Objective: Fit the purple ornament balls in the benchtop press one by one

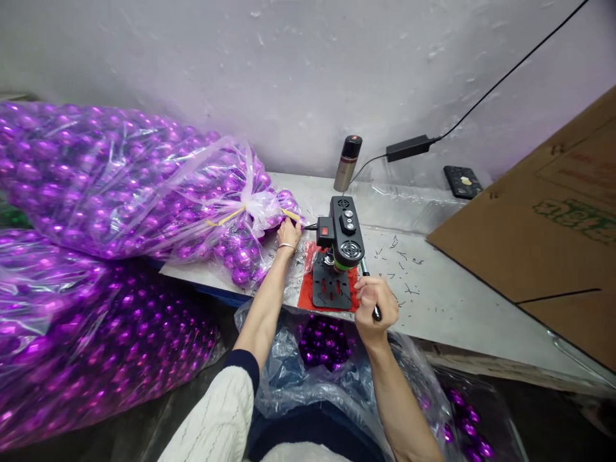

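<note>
A small black benchtop drill press [342, 244] stands on a red mat [306, 296] at the near edge of the white table [447, 295]. My right hand [377, 303] is closed around the press's black lever handle, just right of the base. My left hand [289, 232] reaches forward to the mouth of a clear plastic bag [158, 186] full of shiny purple balls, its fingers curled among the balls. Whether it holds one is hidden.
More bags of purple balls [91, 346] pile up at the left, and an open bag [323, 341] lies in my lap. A large cardboard sheet [548, 237] leans at the right. A metal flask [347, 163], a power adapter [408, 147] and a black device [462, 181] sit by the wall.
</note>
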Motion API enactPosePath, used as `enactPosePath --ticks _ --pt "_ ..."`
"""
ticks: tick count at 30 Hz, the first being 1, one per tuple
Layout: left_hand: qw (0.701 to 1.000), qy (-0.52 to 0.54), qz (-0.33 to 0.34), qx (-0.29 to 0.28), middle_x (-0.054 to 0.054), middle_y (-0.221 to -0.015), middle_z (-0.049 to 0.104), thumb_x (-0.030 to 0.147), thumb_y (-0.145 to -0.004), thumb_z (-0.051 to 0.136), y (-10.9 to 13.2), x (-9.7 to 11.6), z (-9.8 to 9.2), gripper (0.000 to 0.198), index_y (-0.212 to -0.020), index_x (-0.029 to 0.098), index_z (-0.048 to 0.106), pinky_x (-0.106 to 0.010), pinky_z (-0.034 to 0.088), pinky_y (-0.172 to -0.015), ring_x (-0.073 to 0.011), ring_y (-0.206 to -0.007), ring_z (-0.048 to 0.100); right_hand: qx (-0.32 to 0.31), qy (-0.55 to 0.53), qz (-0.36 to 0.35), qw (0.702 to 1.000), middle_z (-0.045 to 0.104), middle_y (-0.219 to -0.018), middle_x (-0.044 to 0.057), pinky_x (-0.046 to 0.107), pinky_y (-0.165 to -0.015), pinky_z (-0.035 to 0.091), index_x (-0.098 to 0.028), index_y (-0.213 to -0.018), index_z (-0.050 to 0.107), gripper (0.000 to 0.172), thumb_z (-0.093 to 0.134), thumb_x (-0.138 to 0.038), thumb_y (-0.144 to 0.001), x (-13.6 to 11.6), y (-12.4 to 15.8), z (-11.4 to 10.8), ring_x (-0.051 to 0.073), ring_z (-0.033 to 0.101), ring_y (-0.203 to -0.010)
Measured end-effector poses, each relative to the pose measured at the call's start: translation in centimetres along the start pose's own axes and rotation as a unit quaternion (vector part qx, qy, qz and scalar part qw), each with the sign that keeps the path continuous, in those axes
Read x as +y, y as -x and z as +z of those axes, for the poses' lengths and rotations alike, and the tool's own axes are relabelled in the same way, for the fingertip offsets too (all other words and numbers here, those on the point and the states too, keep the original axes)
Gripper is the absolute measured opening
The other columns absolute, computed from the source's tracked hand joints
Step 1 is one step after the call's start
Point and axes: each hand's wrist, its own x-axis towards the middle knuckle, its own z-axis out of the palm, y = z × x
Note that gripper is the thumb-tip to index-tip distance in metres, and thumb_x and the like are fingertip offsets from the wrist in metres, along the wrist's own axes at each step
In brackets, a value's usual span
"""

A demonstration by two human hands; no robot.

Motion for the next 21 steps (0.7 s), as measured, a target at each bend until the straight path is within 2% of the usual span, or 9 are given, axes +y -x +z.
enactPosePath --ticks 3,6,10,11,13,15,17,19,21 --pt "1.0 0.011 -0.025 -0.011 -0.027 -0.118 0.074 0.022 -0.087 0.071 -0.2 0.8 0.9 0.032 -0.117 0.013 0.068 -0.047 0.051 -0.102 -0.0402 -0.124 0.068 -0.01 0.005 -0.005 1.0 0.058 -0.065 -0.003 0.028 -0.059 0.045 -0.023 -0.071 0.052 0.028 0.048 -0.008 -0.096 -0.1 -0.1 -0.2 0.014 0.063 -0.065" --pt "0.998 0.042 -0.042 -0.023 -0.026 -0.126 0.072 0.023 -0.085 0.074 0.4 0.7 1.0 0.044 -0.126 0.011 0.064 -0.044 0.052 -0.103 -0.0375 -0.126 0.068 -0.014 0.007 -0.003 1.0 0.059 -0.065 -0.003 0.029 -0.059 0.045 -0.023 -0.071 0.052 0.029 0.047 -0.009 -0.096 -0.2 -0.1 -0.3 0.014 0.064 -0.065" --pt "0.983 0.154 -0.078 -0.068 -0.013 -0.118 0.077 0.037 -0.097 0.063 3.0 -0.8 0.1 0.056 -0.148 0.018 0.049 -0.034 0.06 -0.081 -0.0233 -0.093 0.078 -0.01 0.005 0.0 1.0 0.06 -0.067 -0.002 0.028 -0.06 0.045 -0.023 -0.071 0.052 0.029 0.048 -0.01 -0.097 -0.1 0.0 -0.2 0.014 0.064 -0.066" --pt "0.966 0.223 -0.1 -0.089 -0.011 -0.113 0.077 0.04 -0.1 0.059 4.0 -1.4 -0.2 0.055 -0.15 0.021 0.046 -0.032 0.061 -0.076 -0.02 -0.083 0.077 -0.007 0.002 0.003 1.0 0.06 -0.067 -0.002 0.028 -0.061 0.045 -0.023 -0.071 0.051 0.029 0.048 -0.009 -0.096 0.0 0.1 -0.1 0.014 0.064 -0.066" --pt "0.902 0.386 -0.144 -0.131 -0.007 -0.108 0.077 0.043 -0.102 0.057 6.3 -2.5 -0.7 0.051 -0.148 0.023 0.048 -0.029 0.062 -0.071 -0.0157 -0.073 0.075 -0.002 -0.004 0.007 1.0 0.06 -0.067 -0.003 0.028 -0.061 0.046 -0.023 -0.071 0.051 0.029 0.049 -0.009 -0.096 0.0 0.2 0.0 0.014 0.064 -0.067" --pt "0.828 0.513 -0.165 -0.156 -0.005 -0.106 0.077 0.039 -0.099 0.064 8.6 -3.4 -1.1 0.044 -0.139 0.024 0.054 -0.028 0.063 -0.073 -0.0142 -0.074 0.075 0.0 -0.008 0.006 1.0 0.058 -0.066 -0.003 0.028 -0.061 0.045 -0.023 -0.072 0.051 0.028 0.049 -0.008 -0.096 0.0 0.1 0.0 0.014 0.064 -0.067" --pt "0.772 0.589 -0.169 -0.167 -0.004 -0.106 0.076 0.037 -0.095 0.07 10.6 -4.1 -1.3 0.041 -0.132 0.025 0.056 -0.029 0.063 -0.078 -0.0151 -0.08 0.077 -0.001 -0.008 0.005 1.0 0.058 -0.066 -0.003 0.028 -0.061 0.045 -0.023 -0.073 0.051 0.028 0.048 -0.009 -0.097 -0.2 -0.1 0.0 0.014 0.064 -0.067" --pt "0.743 0.623 -0.172 -0.174 -0.004 -0.106 0.076 0.038 -0.092 0.074 12.0 -4.5 -1.4 0.042 -0.128 0.027 0.056 -0.032 0.064 -0.081 -0.0174 -0.084 0.078 -0.004 -0.005 0.008 1.0 0.059 -0.068 -0.002 0.028 -0.061 0.044 -0.023 -0.073 0.051 0.028 0.048 -0.01 -0.098 -0.3 -0.3 0.0 0.014 0.063 -0.067" --pt "0.743 0.621 -0.173 -0.179 -0.003 -0.105 0.076 0.04 -0.089 0.077 13.2 -4.8 -1.1 0.045 -0.126 0.027 0.055 -0.034 0.064 -0.082 -0.0186 -0.084 0.078 -0.007 -0.003 0.012 1.0 0.061 -0.069 -0.001 0.029 -0.061 0.045 -0.023 -0.072 0.052 0.029 0.048 -0.012 -0.099 -0.3 -0.4 -0.1 0.014 0.063 -0.067"
